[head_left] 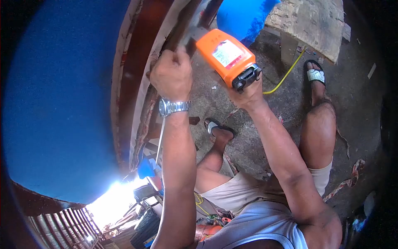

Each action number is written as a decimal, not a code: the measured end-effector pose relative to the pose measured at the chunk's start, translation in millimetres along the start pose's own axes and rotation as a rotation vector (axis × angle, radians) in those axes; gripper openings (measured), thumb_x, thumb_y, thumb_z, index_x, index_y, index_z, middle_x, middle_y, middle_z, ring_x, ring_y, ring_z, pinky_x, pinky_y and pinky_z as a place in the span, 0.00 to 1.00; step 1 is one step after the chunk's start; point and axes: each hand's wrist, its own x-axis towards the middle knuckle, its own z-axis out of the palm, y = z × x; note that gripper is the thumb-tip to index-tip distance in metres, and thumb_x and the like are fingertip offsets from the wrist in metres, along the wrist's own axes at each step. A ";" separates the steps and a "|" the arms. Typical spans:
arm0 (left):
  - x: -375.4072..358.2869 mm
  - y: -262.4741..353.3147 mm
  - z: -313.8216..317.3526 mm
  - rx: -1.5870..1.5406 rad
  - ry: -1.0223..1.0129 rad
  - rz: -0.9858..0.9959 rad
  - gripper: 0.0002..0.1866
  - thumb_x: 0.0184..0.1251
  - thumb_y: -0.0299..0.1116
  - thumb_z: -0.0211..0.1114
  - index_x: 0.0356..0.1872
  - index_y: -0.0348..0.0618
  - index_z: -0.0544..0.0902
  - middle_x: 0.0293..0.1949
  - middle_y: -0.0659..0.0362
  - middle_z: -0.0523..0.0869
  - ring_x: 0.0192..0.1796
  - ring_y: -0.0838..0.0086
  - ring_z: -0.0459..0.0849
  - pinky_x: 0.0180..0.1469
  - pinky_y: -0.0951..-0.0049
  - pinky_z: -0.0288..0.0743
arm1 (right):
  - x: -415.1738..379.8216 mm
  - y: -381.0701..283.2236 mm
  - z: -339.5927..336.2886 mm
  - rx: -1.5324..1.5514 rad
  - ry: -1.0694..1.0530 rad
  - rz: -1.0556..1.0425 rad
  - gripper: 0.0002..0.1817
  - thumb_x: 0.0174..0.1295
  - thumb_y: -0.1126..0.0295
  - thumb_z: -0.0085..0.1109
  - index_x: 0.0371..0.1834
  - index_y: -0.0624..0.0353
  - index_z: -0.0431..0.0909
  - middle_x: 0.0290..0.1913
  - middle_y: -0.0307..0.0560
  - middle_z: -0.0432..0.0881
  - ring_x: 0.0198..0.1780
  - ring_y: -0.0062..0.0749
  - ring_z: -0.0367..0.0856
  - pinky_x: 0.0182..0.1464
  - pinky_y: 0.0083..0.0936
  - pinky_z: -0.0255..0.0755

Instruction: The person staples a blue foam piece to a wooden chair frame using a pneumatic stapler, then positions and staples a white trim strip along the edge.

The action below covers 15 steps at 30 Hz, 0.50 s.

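Observation:
My right hand (248,92) is wrapped round the grip of an orange staple gun (224,54) with a white label and a black rear end. The tool's blurred nose lies against the dark inner side of an upholstered frame (146,45). Just left of the nose, my left hand (172,74) is closed at the frame's edge, beside a pale cloth strip (143,93). What its fingers pinch is hidden. A metal wristwatch (175,106) sits on the left wrist. Blue fabric (62,95) covers the broad panel at the left.
A yellow hose (286,74) crosses the concrete floor (356,112) near my sandalled feet. A rough wooden board on supports (309,25) stands at upper right, with blue material (244,16) beside it. Cloth scraps (352,174) lie at right; assorted items clutter the lower left.

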 end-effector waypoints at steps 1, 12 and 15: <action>0.3 0.2 -0.1 0.007 0.002 0.009 0.18 0.66 0.42 0.69 0.21 0.41 0.82 0.21 0.48 0.85 0.25 0.51 0.84 0.31 0.53 0.75 | 2.6 -0.8 -0.8 -0.007 -0.014 -0.004 0.16 0.48 0.74 0.74 0.41 0.55 0.83 0.37 0.49 0.88 0.38 0.50 0.89 0.40 0.38 0.82; 0.8 -4.2 1.5 0.008 0.031 0.050 0.17 0.65 0.42 0.71 0.22 0.39 0.84 0.18 0.52 0.83 0.22 0.62 0.82 0.28 0.61 0.74 | 0.0 0.5 -4.1 -0.034 0.032 0.047 0.13 0.50 0.75 0.71 0.41 0.57 0.85 0.37 0.50 0.89 0.39 0.48 0.90 0.41 0.36 0.83; 1.1 -4.5 1.6 0.011 0.032 0.063 0.18 0.64 0.42 0.72 0.23 0.37 0.84 0.17 0.53 0.83 0.21 0.67 0.80 0.27 0.65 0.73 | 2.1 -0.5 -3.7 -0.023 0.041 0.086 0.14 0.50 0.74 0.73 0.41 0.57 0.85 0.37 0.50 0.90 0.39 0.48 0.90 0.42 0.36 0.83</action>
